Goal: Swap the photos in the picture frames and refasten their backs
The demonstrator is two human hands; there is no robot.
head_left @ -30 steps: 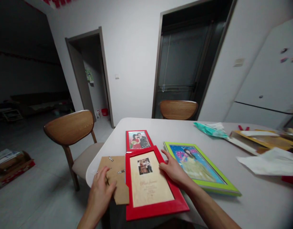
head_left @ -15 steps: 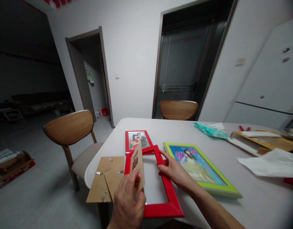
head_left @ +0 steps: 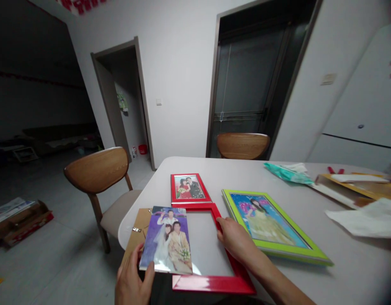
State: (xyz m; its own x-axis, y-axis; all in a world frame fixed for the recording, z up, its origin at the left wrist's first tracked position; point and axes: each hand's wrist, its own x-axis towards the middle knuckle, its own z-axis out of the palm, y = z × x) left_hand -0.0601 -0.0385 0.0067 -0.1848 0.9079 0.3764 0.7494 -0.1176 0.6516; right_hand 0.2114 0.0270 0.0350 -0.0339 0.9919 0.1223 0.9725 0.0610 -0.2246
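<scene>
My left hand (head_left: 134, 277) grips the lower left edge of a glossy wedding photo (head_left: 170, 243), turned face up, its thumb in front. The photo lies over the left side of an empty red picture frame (head_left: 211, 284) and over brown backing boards (head_left: 138, 222) with metal clips, mostly hidden beneath it. My right hand (head_left: 233, 237) is closed round the right side of the red frame. Behind it lies a smaller red framed photo (head_left: 189, 189) of a couple. To the right rests a lime green framed photo (head_left: 272, 220) of a person in a pale yellow dress.
On the white table (head_left: 246, 173), a teal wrapper (head_left: 287, 174), yellow padded packaging (head_left: 357, 186) and white crumpled wrapping (head_left: 367, 220) lie to the right. Wooden chairs stand at the left (head_left: 100, 173) and far side (head_left: 243, 145). A cardboard box (head_left: 26, 224) sits on the floor.
The photo was upright on edge with its brown back showing; now it is tilted down to the left, picture side up. My left hand has moved left with it. My right hand stays on the frame.
</scene>
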